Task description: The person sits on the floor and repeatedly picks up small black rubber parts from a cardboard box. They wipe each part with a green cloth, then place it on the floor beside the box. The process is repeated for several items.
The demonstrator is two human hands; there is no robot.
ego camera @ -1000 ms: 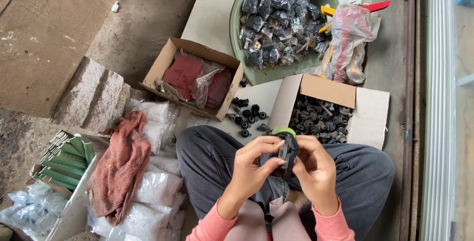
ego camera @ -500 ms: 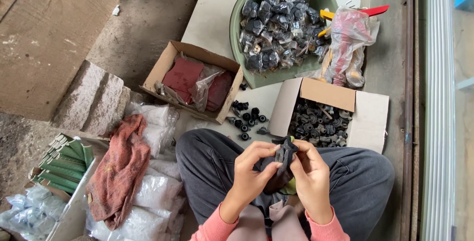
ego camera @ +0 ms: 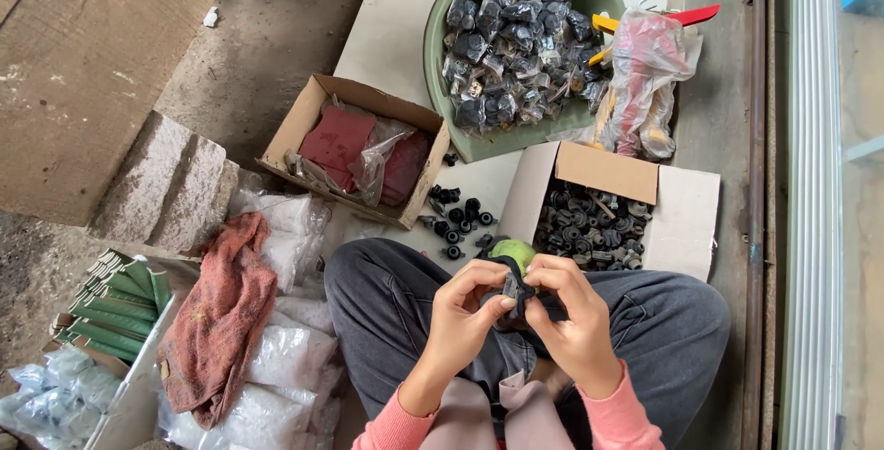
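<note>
I see both hands meeting over the lap — the left hand (ego camera: 465, 307) and the right hand (ego camera: 571, 316) are each pinched around a small black part (ego camera: 516, 292), held between the fingertips just above the grey trousers (ego camera: 387, 321). On the floor just beyond the knees sits an open cardboard box (ego camera: 677, 215) of black parts — farther off, a green basin (ego camera: 442, 63) heaped with bagged ones.

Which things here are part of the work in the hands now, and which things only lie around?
In use:
left hand and right hand, both gripping a small black part
box of black parts
green basin of bagged parts
loose black parts on the floor

Lying about:
reddish rag
box of red sheets
green packets
clear bags
</note>
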